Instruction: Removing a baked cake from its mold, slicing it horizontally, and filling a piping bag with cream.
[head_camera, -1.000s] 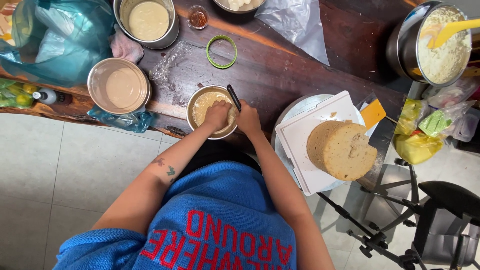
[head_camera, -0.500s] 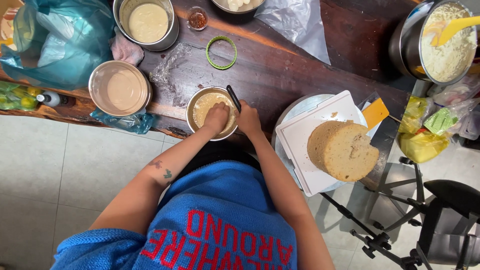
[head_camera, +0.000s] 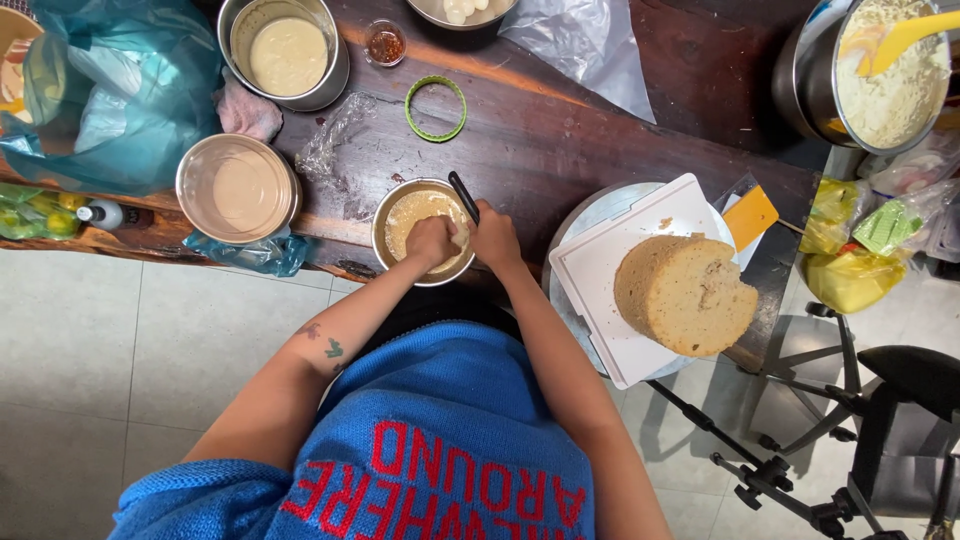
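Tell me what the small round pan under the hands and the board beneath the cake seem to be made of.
The small round pan looks like bare metal, probably steel or aluminium: a grey rim with a dull shine. The board under the cake seems to be white plastic: smooth, matte, with rounded corners, though coated card cannot be ruled out.

Sponge cake (head_camera: 686, 292) on white board (head_camera: 600, 270), green ring (head_camera: 435, 107), teal bag (head_camera: 110, 90).
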